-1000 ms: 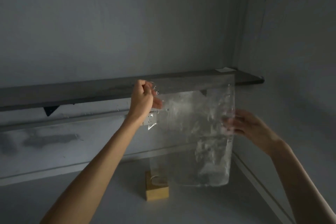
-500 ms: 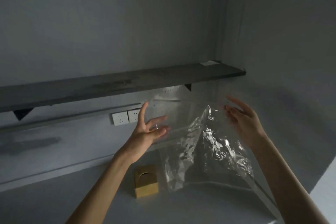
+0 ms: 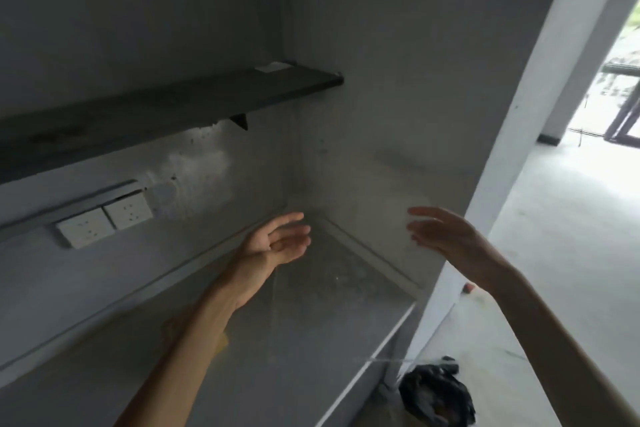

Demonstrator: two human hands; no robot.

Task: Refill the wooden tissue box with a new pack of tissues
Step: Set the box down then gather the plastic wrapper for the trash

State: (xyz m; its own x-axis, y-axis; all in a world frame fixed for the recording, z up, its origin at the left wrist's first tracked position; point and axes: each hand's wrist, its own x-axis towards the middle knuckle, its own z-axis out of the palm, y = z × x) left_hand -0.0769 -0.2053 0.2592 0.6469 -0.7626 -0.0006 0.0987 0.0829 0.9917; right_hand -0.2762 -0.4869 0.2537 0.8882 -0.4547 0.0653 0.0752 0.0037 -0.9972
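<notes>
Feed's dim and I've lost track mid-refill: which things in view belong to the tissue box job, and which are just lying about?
Job:
- wooden tissue box, only a sliver showing past the left forearm
- clear plastic wrapper, probably; a faint blur between the open left hand and open right hand

Lying about:
- wall sockets
- dark shelf
- white slip on it
- black bag on the floor
</notes>
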